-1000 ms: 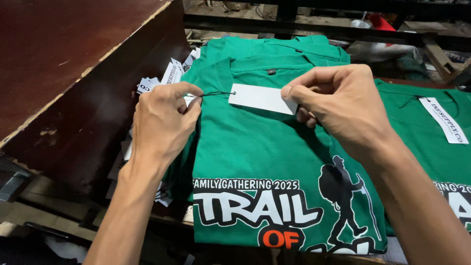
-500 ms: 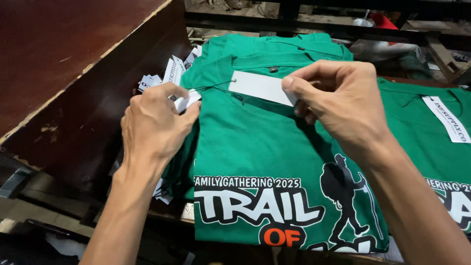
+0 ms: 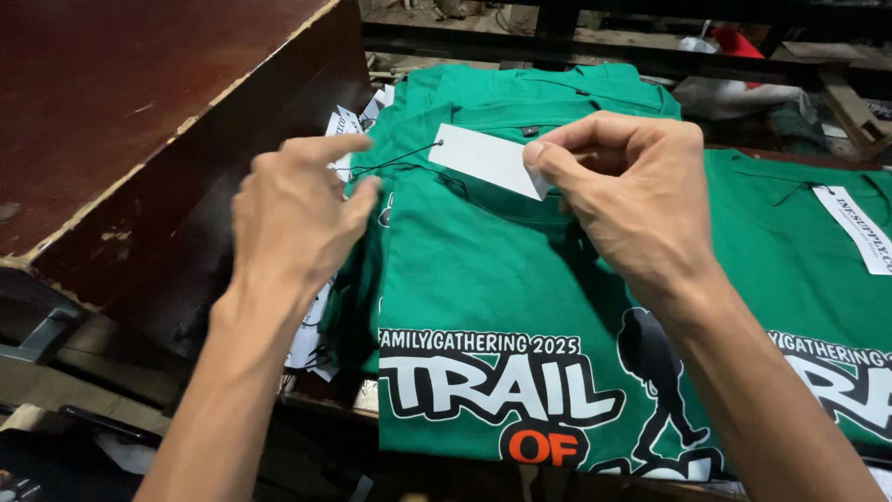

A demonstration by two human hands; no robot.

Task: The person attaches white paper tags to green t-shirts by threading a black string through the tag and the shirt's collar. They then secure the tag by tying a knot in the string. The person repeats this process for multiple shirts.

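Note:
My right hand (image 3: 632,195) pinches the corner of a white paper tag (image 3: 483,158) over the collar of the top green T-shirt (image 3: 483,279) of a folded stack. A thin black string (image 3: 400,160) runs from the tag's hole leftward to my left hand (image 3: 293,218). That hand hovers at the stack's left edge with its back to the camera, index finger stretched out. The fingertips are hidden, so a grip on the string does not show. The shirt has a white and orange print with a black hiker figure.
Another green printed shirt (image 3: 799,242) with its own white tag (image 3: 859,228) lies to the right. Loose white tags (image 3: 348,125) are heaped left of the stack. A dark brown wooden board (image 3: 121,102) rises on the left. Clutter and beams fill the back.
My left hand went from pulling the string taut, down to the loose tags, and has now risen back beside the tag. My right hand has kept hold of the tag.

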